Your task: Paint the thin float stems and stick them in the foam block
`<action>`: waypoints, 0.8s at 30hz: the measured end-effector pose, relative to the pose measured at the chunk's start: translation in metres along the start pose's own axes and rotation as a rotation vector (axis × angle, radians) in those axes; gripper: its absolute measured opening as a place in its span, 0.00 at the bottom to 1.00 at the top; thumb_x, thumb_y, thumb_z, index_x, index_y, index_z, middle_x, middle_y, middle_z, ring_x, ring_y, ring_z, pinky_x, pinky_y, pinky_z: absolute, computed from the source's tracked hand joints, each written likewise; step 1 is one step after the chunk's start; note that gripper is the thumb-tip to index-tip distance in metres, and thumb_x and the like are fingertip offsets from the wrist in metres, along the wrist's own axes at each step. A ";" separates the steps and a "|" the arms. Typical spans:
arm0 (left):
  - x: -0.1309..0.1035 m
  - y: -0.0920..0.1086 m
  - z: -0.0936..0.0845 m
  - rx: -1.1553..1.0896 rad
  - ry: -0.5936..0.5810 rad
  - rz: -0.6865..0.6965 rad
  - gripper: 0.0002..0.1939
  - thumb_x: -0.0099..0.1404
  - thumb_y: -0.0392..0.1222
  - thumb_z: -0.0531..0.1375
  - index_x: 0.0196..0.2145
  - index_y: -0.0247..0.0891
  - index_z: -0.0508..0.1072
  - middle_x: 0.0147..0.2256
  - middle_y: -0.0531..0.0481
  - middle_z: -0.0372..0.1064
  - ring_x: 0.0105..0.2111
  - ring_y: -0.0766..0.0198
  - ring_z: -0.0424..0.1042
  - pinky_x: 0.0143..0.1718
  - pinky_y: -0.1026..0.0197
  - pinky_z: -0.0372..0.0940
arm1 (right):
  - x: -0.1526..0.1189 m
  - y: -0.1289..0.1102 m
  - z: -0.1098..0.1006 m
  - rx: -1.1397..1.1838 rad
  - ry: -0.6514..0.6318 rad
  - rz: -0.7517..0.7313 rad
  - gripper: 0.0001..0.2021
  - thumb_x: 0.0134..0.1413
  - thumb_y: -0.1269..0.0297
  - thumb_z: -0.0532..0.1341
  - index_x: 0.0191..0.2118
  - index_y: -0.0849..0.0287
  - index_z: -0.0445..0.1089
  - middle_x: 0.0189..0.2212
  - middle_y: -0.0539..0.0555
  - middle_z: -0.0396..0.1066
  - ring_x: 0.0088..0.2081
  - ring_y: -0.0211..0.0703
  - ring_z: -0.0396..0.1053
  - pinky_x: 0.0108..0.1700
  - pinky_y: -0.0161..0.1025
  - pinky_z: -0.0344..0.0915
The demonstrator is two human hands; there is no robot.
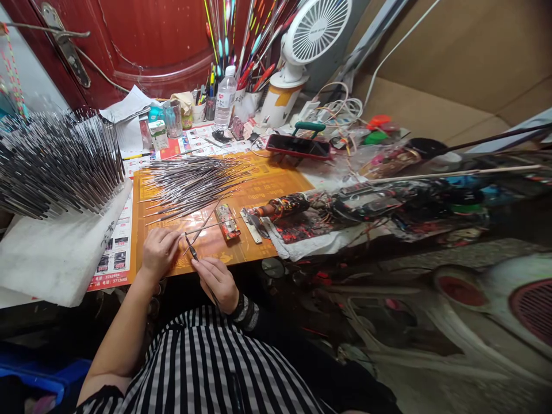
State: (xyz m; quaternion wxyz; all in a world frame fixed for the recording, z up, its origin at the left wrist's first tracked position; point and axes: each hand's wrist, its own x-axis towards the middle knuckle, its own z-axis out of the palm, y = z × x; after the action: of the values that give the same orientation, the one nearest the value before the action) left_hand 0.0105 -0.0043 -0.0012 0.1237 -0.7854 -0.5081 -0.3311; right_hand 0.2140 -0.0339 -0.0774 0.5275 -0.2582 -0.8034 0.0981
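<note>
Nearest, the right hand pinches a slim dark stick slanting beyond its fingertips. The left hand curls near the stick's far end, its grip unclear. Beyond, thin rods lie heaped on an orange mat.

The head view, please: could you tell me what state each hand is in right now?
Left hand: closed, pinching a thin rod.
Right hand: closed, holding a slim dark tool.

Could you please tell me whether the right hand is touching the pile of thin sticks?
No, the right hand holds a slim dark stick near the front edge of the orange mat, apart from the pile.
</note>
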 end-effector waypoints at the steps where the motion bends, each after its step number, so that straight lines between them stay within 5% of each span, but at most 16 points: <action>1: 0.000 0.000 0.000 -0.005 0.009 0.006 0.08 0.72 0.40 0.56 0.40 0.39 0.76 0.34 0.47 0.75 0.34 0.62 0.69 0.39 0.58 0.62 | 0.000 0.000 0.000 -0.002 0.001 -0.008 0.33 0.60 0.79 0.58 0.69 0.56 0.56 0.49 0.60 0.77 0.51 0.51 0.74 0.51 0.50 0.76; 9: -0.004 0.001 0.000 0.050 0.044 -0.067 0.09 0.73 0.40 0.54 0.37 0.40 0.74 0.33 0.49 0.73 0.35 0.61 0.69 0.41 0.58 0.63 | -0.006 0.007 -0.006 0.017 0.001 -0.099 0.32 0.59 0.80 0.59 0.68 0.59 0.59 0.48 0.60 0.77 0.51 0.50 0.74 0.50 0.48 0.76; 14: -0.009 -0.012 -0.030 0.070 0.060 -0.153 0.08 0.73 0.40 0.53 0.40 0.40 0.72 0.37 0.47 0.74 0.39 0.62 0.72 0.44 0.58 0.67 | -0.008 0.009 -0.014 0.060 -0.026 -0.168 0.32 0.59 0.80 0.59 0.68 0.61 0.58 0.47 0.62 0.78 0.50 0.52 0.75 0.48 0.47 0.77; 19: -0.027 -0.060 -0.089 0.050 0.074 -0.338 0.07 0.72 0.41 0.54 0.39 0.40 0.72 0.37 0.48 0.74 0.39 0.63 0.73 0.43 0.60 0.68 | -0.008 0.009 -0.014 0.102 -0.001 -0.211 0.32 0.58 0.82 0.60 0.68 0.63 0.59 0.45 0.62 0.78 0.48 0.52 0.76 0.46 0.47 0.76; 24: -0.045 -0.134 -0.134 -0.022 0.130 -0.823 0.07 0.65 0.43 0.60 0.34 0.38 0.73 0.31 0.51 0.74 0.33 0.63 0.76 0.37 0.62 0.69 | -0.007 0.008 -0.013 0.111 0.016 -0.226 0.32 0.59 0.82 0.60 0.68 0.62 0.59 0.45 0.62 0.78 0.47 0.52 0.76 0.45 0.47 0.76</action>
State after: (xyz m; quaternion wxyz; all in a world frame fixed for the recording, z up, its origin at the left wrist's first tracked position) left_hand -0.1726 -0.0467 0.0516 0.0046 -0.4954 -0.7672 -0.4074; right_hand 0.2306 -0.0318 -0.0809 0.5551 -0.1374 -0.8164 0.0803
